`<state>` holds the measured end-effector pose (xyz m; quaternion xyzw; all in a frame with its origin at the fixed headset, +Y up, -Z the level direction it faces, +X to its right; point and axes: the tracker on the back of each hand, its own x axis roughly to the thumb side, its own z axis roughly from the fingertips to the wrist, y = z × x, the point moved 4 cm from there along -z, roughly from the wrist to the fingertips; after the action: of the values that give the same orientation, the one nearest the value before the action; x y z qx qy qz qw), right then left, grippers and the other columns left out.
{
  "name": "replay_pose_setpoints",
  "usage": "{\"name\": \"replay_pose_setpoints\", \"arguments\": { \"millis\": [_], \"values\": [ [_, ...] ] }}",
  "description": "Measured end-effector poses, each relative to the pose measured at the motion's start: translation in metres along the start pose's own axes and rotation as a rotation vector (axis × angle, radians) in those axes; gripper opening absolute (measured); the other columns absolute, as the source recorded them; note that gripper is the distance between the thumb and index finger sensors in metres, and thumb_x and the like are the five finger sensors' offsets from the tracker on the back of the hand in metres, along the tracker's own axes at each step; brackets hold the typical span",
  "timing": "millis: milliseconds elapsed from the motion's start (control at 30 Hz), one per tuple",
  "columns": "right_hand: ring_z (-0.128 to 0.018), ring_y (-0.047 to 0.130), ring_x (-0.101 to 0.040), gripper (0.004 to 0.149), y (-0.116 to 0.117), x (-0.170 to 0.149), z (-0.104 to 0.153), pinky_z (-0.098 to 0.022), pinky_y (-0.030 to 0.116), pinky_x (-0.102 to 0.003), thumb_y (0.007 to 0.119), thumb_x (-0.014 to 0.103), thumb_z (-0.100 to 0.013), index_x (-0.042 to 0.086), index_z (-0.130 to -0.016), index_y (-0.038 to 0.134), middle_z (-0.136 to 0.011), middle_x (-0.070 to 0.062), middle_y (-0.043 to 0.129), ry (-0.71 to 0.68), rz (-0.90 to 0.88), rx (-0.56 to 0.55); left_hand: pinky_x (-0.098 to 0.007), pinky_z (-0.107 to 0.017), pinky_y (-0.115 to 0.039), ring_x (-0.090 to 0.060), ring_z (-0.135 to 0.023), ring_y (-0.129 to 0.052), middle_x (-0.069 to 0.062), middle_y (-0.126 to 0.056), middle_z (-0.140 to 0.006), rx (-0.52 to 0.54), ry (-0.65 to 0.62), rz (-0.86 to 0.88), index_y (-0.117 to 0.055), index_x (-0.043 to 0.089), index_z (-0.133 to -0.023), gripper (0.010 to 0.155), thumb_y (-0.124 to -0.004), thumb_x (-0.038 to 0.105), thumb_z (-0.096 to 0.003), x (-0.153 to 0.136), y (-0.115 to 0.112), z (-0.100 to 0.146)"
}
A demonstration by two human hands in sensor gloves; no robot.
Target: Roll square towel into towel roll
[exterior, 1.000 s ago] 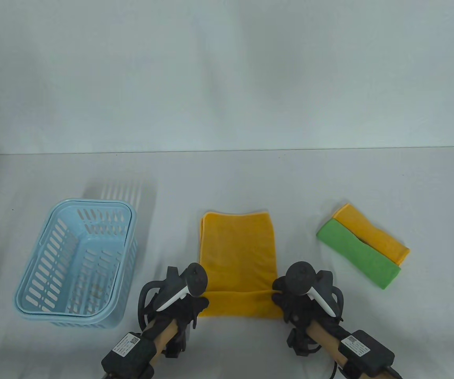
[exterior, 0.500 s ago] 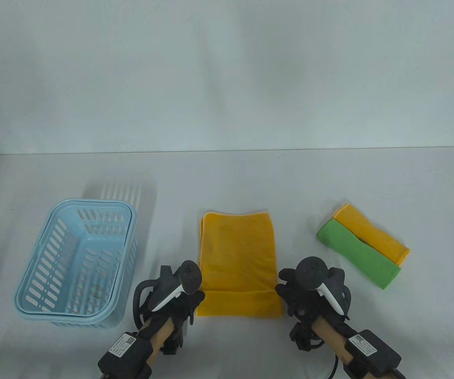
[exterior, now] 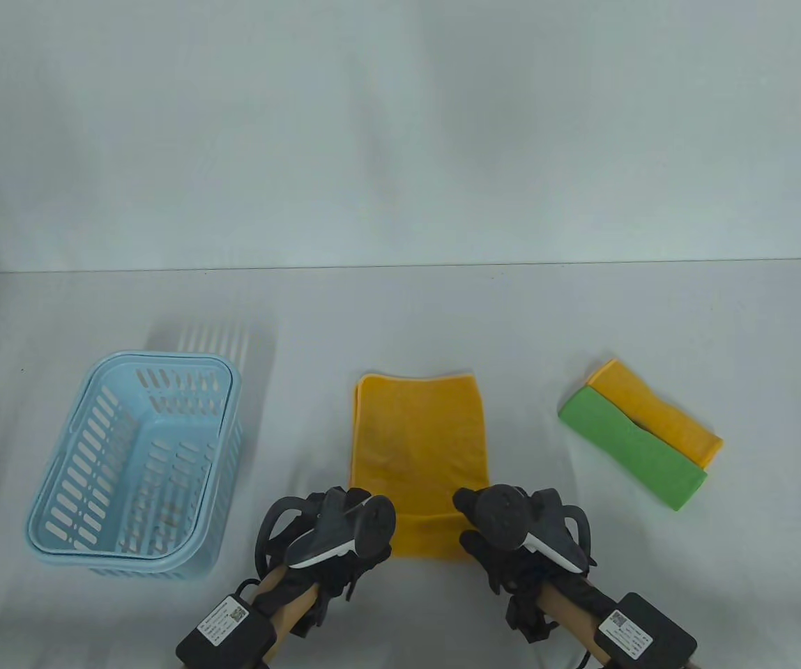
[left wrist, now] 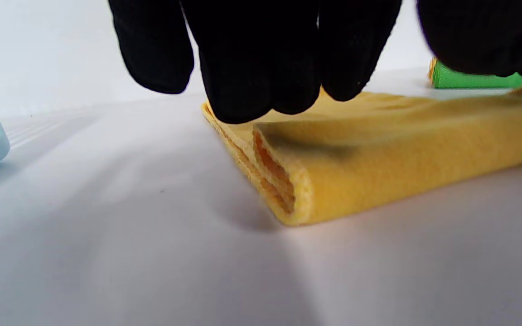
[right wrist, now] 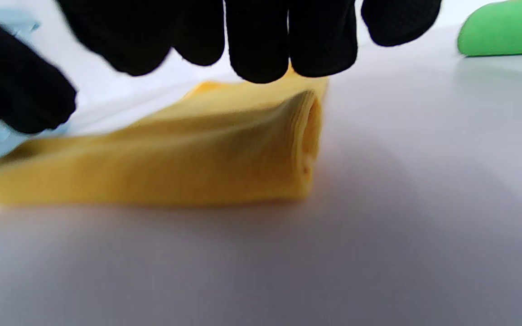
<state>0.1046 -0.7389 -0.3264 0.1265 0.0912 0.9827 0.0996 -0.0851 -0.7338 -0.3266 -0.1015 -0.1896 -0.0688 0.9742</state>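
The yellow square towel [exterior: 417,439] lies folded into a strip in the middle of the table, its near end turned over into a low first roll [left wrist: 401,154]. My left hand [exterior: 355,512] is over the left end of that roll, and in the left wrist view its fingers [left wrist: 243,90] come down onto the top of the fold with the thumb apart. My right hand [exterior: 473,516] is over the right end. Its fingers [right wrist: 288,59] hang at the top of the roll [right wrist: 197,154], thumb held off to the side. Neither hand pinches the cloth.
A light blue slotted basket [exterior: 65,453] stands to the left of the towel. At the right lie a green folded towel [exterior: 630,446] and another yellow one [exterior: 658,408] side by side. A white cloth covers the table.
Both hands moved inward from beside the near corners to over the folded near end of the towel. The towel's far part has not moved.
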Motion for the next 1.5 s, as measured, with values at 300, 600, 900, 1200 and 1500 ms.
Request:
{"name": "replay_pose_setpoints", "arguments": {
  "millis": [300,600,900,1200,1500],
  "values": [
    [-0.091,0.073,-0.030,0.068,0.024,-0.001,-0.002,-0.065,0.062,-0.056,0.080,0.052,-0.030,0.033,-0.093,0.063,-0.100,0.005,0.067,0.026,0.162,0.048,-0.049,-0.075,-0.064,-0.024,-0.099,-0.073,0.005,-0.059,-0.108,-0.095,-0.014,-0.066,-0.052,0.035,-0.103,0.076,-0.076,0.055,-0.0339,0.004,-0.026,-0.008],
    [-0.092,0.070,-0.028,0.062,0.033,-0.003,-0.006,-0.067,0.061,-0.054,0.077,0.043,-0.035,0.037,-0.092,0.053,-0.101,0.009,0.056,0.031,0.238,0.050,-0.043,-0.079,-0.059,-0.020,-0.103,-0.059,0.008,-0.040,-0.110,-0.150,0.015,-0.050,-0.036,0.038,-0.103,0.078,-0.075,0.051,-0.0370,-0.002,-0.039,-0.014],
    [-0.087,0.080,-0.029,0.052,0.017,-0.015,-0.010,-0.063,0.067,-0.054,0.072,0.042,-0.037,0.037,-0.089,0.067,-0.097,0.008,0.073,0.063,0.054,0.019,-0.044,-0.078,-0.062,-0.019,-0.101,-0.066,0.009,-0.050,-0.110,-0.136,0.033,0.012,-0.045,0.039,-0.103,0.063,-0.064,0.042,-0.0432,-0.009,-0.032,-0.015],
    [-0.084,0.083,-0.027,0.051,0.010,-0.037,-0.014,-0.061,0.069,-0.052,0.073,0.045,-0.037,0.037,-0.087,0.071,-0.090,0.008,0.083,0.103,-0.192,0.073,-0.048,-0.071,-0.071,-0.018,-0.086,-0.089,0.010,-0.079,-0.097,-0.150,0.040,0.290,-0.066,0.037,-0.098,0.060,-0.073,0.046,-0.0395,-0.028,-0.022,-0.014],
    [-0.060,0.093,-0.024,0.052,0.017,-0.050,-0.013,-0.055,0.074,-0.050,0.075,0.048,-0.035,0.031,-0.084,0.075,-0.066,0.005,0.096,0.195,-0.341,0.124,-0.047,-0.063,-0.079,-0.017,-0.064,-0.104,0.009,-0.097,-0.078,-0.201,0.043,0.382,-0.075,0.030,-0.094,0.059,-0.075,0.048,-0.0377,-0.032,-0.025,-0.011]
  ]
}}
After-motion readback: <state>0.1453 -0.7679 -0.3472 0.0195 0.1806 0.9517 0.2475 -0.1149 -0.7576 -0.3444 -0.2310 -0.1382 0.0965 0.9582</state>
